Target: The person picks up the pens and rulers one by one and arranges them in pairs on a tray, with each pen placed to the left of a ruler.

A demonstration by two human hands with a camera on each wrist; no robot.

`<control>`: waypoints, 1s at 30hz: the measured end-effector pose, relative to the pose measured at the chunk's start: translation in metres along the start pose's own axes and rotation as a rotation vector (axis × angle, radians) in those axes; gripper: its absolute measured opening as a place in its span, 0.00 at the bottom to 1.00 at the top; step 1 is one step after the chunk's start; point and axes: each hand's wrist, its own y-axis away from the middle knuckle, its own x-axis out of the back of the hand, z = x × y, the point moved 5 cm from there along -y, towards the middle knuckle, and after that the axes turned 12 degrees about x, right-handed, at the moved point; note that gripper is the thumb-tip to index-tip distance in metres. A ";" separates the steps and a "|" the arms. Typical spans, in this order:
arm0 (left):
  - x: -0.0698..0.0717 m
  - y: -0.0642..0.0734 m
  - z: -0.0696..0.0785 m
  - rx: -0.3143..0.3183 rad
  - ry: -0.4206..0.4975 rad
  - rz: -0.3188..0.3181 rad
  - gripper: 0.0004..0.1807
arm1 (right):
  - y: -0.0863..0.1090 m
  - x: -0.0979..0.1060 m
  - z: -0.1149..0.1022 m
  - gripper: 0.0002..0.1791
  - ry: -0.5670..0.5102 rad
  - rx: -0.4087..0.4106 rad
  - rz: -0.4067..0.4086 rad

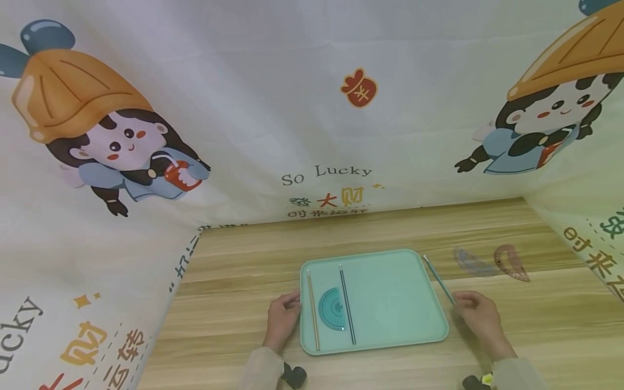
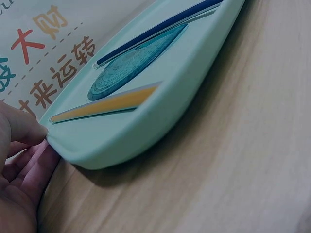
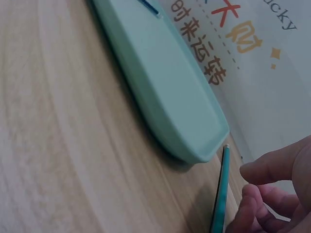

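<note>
A light green tray [image 1: 390, 303] lies on the table with a yellow pencil [image 1: 313, 311], a blue-green protractor [image 1: 332, 309] and a dark blue pencil [image 1: 348, 303] in its left part. My left hand [image 1: 283, 319] holds the tray's left edge, thumb at the rim and fingers against the outer side in the left wrist view. To the right of the tray, a green pencil [image 1: 439, 279] lies slanted on the wood. My right hand [image 1: 478, 319] is at this pencil's near end; in the right wrist view its thumb and loosely bent fingers [image 3: 250, 199] are just beside the shaft.
Two more protractors lie at the back right, a clear greyish one [image 1: 473, 262] and a pinkish one [image 1: 509, 262]. Printed cloth [image 1: 244, 135] hangs behind the wooden table [image 1: 234, 271] and along both its sides.
</note>
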 end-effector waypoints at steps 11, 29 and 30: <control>0.000 0.000 0.001 -0.005 -0.006 0.002 0.19 | 0.003 0.001 -0.005 0.22 0.135 0.103 0.071; 0.001 0.000 -0.001 -0.010 -0.002 0.001 0.19 | -0.003 -0.010 -0.005 0.24 0.180 0.070 0.058; 0.002 0.000 -0.001 -0.015 -0.002 0.000 0.19 | -0.003 -0.010 -0.005 0.24 0.194 0.070 0.056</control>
